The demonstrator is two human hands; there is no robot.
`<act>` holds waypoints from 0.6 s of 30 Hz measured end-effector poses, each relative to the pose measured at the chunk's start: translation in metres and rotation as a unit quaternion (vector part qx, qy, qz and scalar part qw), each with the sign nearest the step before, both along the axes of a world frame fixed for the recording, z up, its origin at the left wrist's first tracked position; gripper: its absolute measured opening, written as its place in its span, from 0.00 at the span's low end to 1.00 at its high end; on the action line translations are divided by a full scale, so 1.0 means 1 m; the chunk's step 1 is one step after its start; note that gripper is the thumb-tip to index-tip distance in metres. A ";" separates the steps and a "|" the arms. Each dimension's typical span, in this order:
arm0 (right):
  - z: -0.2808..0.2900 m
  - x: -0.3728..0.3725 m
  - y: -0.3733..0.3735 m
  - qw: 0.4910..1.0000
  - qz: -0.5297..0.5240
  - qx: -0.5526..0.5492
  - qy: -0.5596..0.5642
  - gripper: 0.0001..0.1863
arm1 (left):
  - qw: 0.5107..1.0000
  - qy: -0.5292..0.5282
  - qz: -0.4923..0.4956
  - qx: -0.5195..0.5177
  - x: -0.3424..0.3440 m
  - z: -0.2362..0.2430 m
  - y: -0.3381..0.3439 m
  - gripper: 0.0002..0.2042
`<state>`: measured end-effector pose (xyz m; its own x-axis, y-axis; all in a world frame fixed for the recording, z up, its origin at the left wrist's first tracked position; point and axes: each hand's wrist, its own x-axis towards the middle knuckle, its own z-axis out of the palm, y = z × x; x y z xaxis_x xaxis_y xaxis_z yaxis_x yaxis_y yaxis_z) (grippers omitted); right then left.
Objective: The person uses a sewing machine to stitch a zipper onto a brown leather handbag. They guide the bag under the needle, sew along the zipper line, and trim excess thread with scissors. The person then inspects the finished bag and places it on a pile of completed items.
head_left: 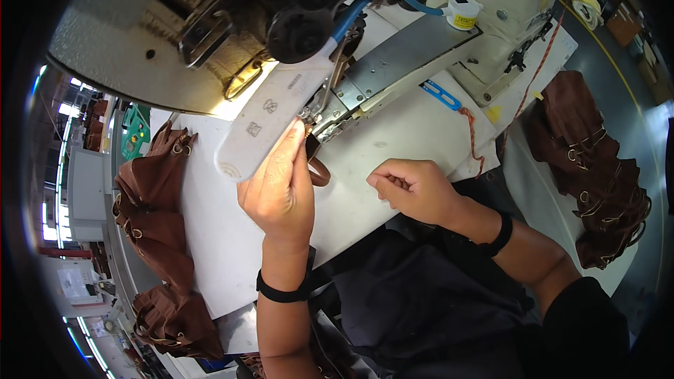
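My left hand [279,186] reaches up to the needle area of a sewing machine [393,63], fingers pinched on a small brown leather strap [317,168] that loops out beside the hand under the presser foot. A white lamp bar [270,116] lies just above the hand. Resting on the white table [225,238] to the right, my right hand [414,188] is loosely curled with its fingers closed and nothing visible in it. Both wrists wear black bands.
Piles of brown leather pieces with metal rings lie at the left [151,203] and at the right [597,168]. An orange thread [470,133] trails over the table. A blue-handled tool [441,95] sits by the machine bed. Dark fabric covers my lap.
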<state>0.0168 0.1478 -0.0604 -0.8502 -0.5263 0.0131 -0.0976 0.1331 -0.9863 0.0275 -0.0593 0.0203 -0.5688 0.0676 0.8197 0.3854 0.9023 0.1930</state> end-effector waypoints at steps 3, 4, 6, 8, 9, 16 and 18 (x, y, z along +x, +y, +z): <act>0.000 0.002 -0.004 0.999 -0.019 -0.025 -0.009 0.08 | 0.998 -0.022 -0.020 0.056 0.001 -0.003 0.001 0.11; -0.002 0.004 -0.005 0.999 -0.030 -0.020 0.029 0.08 | 0.998 -0.037 -0.023 0.048 0.002 -0.001 0.000 0.10; -0.004 0.005 -0.008 0.994 -0.057 -0.025 0.093 0.07 | 0.999 -0.035 -0.031 0.027 -0.002 0.005 -0.004 0.10; -0.005 0.006 -0.006 0.994 -0.051 -0.028 0.093 0.07 | 0.997 -0.063 -0.015 0.041 0.001 0.004 -0.005 0.10; -0.005 0.005 -0.005 0.994 -0.048 -0.029 0.092 0.07 | 0.995 -0.083 -0.009 0.051 0.002 0.004 -0.005 0.10; 0.003 -0.002 0.007 0.998 -0.017 -0.059 0.017 0.10 | 0.990 -0.095 -0.024 0.097 0.002 -0.001 -0.009 0.10; 0.000 -0.005 0.016 0.998 -0.015 -0.056 -0.008 0.09 | 0.996 -0.068 -0.027 0.049 -0.001 0.001 -0.002 0.10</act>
